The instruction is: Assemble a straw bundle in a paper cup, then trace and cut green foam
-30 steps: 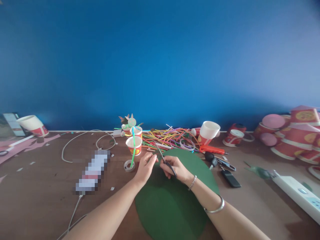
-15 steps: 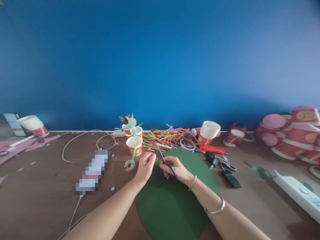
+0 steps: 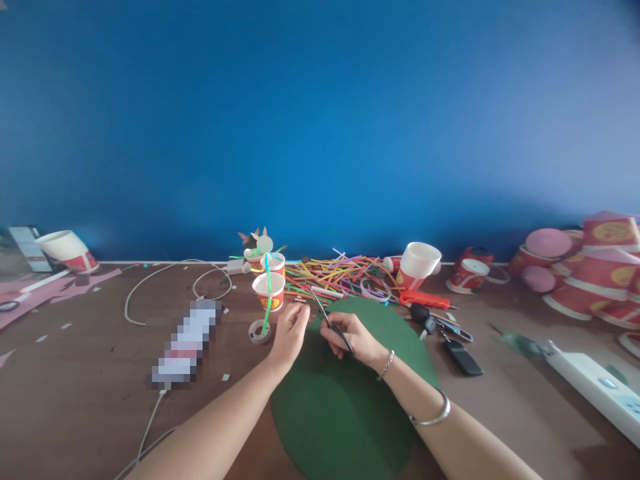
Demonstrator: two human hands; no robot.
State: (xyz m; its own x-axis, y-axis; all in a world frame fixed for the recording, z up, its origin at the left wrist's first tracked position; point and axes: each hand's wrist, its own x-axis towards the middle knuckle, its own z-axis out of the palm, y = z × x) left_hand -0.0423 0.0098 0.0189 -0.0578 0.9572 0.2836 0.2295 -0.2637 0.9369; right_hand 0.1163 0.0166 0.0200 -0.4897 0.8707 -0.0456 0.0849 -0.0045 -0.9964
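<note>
My right hand (image 3: 350,333) grips a pair of scissors (image 3: 341,335) by its black handles, the blades pointing up and to the left. My left hand (image 3: 291,331) is closed, thumb against fingers, just left of the blades; anything it pinches is too small to make out. Under both hands lies a big round green sheet (image 3: 350,407). Left of my left hand are a roll of tape (image 3: 259,331) and a red and white paper cup (image 3: 275,301) with a green strip (image 3: 268,305) running down its front.
Colourful thin sticks (image 3: 335,277) are heaped behind the hands. To the right lie an orange-handled tool (image 3: 425,299), keys (image 3: 461,355) and a white power strip (image 3: 597,390). A phone (image 3: 185,347) on a cable lies left. Stacked red cups (image 3: 590,280) stand far right.
My left hand has shifted very slightly left, away from the scissors. My right hand and the things on the table stay almost where they were.
</note>
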